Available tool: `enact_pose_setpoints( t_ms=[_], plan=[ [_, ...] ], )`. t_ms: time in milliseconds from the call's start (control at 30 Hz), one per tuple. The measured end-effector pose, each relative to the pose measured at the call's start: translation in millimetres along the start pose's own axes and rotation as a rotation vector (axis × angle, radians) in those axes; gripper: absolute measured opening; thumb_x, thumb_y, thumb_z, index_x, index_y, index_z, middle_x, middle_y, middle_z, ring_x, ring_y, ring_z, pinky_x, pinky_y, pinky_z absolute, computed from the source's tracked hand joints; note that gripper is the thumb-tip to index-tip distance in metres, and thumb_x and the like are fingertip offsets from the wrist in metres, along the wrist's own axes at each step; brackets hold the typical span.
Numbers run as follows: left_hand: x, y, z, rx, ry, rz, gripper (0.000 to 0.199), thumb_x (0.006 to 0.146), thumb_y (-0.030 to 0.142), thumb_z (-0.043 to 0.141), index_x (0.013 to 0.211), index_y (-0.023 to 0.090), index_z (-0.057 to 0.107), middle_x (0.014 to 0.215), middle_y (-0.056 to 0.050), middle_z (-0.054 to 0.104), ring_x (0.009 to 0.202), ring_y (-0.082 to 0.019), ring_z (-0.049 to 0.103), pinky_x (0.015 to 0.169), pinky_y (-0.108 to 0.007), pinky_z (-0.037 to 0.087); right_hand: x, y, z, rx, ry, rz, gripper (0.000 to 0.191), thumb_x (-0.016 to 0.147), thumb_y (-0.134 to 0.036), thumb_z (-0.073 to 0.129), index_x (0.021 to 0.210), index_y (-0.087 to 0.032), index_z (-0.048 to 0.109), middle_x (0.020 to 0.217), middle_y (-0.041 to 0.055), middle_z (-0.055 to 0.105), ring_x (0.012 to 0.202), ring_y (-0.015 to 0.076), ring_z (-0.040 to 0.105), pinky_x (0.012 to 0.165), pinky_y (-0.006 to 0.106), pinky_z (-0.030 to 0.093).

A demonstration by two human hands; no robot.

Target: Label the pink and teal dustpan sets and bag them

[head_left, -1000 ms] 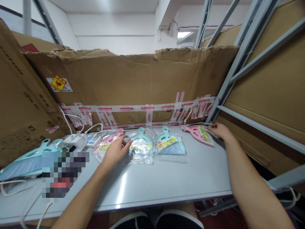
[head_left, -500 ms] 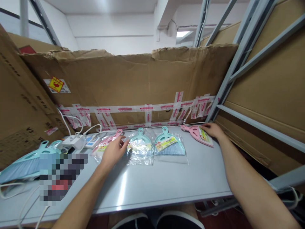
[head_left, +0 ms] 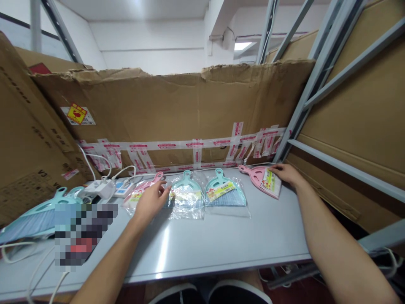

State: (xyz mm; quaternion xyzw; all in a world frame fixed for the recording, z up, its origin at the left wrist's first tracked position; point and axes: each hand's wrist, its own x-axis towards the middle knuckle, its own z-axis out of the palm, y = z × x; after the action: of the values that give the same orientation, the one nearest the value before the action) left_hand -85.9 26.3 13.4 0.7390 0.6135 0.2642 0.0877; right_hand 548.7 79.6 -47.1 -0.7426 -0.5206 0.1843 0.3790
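Three bagged brush-and-dustpan sets lie in a row on the grey table (head_left: 196, 240): a pink one (head_left: 139, 192) at the left, a teal one (head_left: 187, 192) in the middle and another teal one (head_left: 223, 190). My left hand (head_left: 153, 196) rests over the left pink set, its fingers apart beside the middle teal bag. Farther right lies a second pink set (head_left: 261, 177) with a yellow-green label. My right hand (head_left: 283, 173) is at its upper right edge, fingers bent and touching it; the fingertips are partly hidden.
A taped cardboard sheet (head_left: 177, 109) stands behind the table. White chargers and a power strip (head_left: 123, 188) sit at the left, near a larger teal set (head_left: 38, 215), cables and a pixelated item (head_left: 85, 236). Metal shelf bars (head_left: 332, 156) rise at the right.
The right pink set has turned slightly and its wide end has shifted left, with my right hand at its edge. My left hand has hardly moved.
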Motion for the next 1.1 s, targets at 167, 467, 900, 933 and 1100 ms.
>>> enact_pose_setpoints(
  t_ms=[167, 467, 900, 933, 1100],
  plan=[
    [2, 0, -0.6, -0.090, 0.003, 0.069, 0.053, 0.101, 0.064, 0.055, 0.124, 0.020, 0.075, 0.100, -0.011, 0.080, 0.087, -0.030, 0.072, 0.079, -0.038, 0.051, -12, -9, -3, 0.418, -0.017, 0.123, 0.026, 0.082, -0.035, 0.091, 0.096, -0.018, 0.078, 0.093, 0.0124, 0.085, 0.082, 0.0278, 0.080, 0.073, 0.034, 0.064],
    [0, -3, 16.4, -0.117, 0.035, 0.227, 0.060, 0.096, 0.065, 0.069, 0.138, 0.024, 0.077, 0.131, -0.014, 0.079, 0.128, -0.039, 0.068, 0.116, -0.055, 0.049, -26, -40, -4, 0.709, -0.030, 0.238, 0.023, 0.078, -0.018, 0.097, 0.088, -0.020, 0.077, 0.082, 0.0103, 0.085, 0.067, 0.0235, 0.080, 0.062, 0.030, 0.066],
    [3, -9, 25.0, -0.187, 0.078, 0.411, 0.048, 0.096, 0.021, 0.062, 0.142, 0.026, 0.075, 0.147, -0.013, 0.071, 0.139, -0.036, 0.063, 0.123, -0.061, 0.046, -47, -97, 27, 0.763, -0.265, 0.155, 0.031, 0.070, -0.029, 0.104, 0.088, -0.021, 0.080, 0.083, 0.0078, 0.085, 0.067, 0.0217, 0.079, 0.061, 0.029, 0.064],
    [2, -9, 23.9, -0.138, 0.072, 0.474, 0.052, 0.095, 0.018, 0.062, 0.145, 0.026, 0.073, 0.152, -0.012, 0.068, 0.144, -0.036, 0.059, 0.127, -0.062, 0.043, -48, -98, 30, 0.750, -0.278, 0.142, 0.034, 0.069, -0.032, 0.105, 0.089, -0.021, 0.080, 0.083, 0.0079, 0.085, 0.068, 0.0221, 0.079, 0.061, 0.029, 0.064],
    [1, -8, 24.2, 0.024, -0.003, 0.677, 0.039, 0.102, 0.021, 0.064, 0.136, 0.035, 0.079, 0.162, -0.006, 0.063, 0.154, -0.037, 0.046, 0.128, -0.065, 0.040, -52, -102, 40, 0.729, -0.321, 0.107, 0.042, 0.063, -0.041, 0.108, 0.088, -0.021, 0.080, 0.083, 0.0068, 0.085, 0.068, 0.0216, 0.078, 0.060, 0.029, 0.061]
  ],
)
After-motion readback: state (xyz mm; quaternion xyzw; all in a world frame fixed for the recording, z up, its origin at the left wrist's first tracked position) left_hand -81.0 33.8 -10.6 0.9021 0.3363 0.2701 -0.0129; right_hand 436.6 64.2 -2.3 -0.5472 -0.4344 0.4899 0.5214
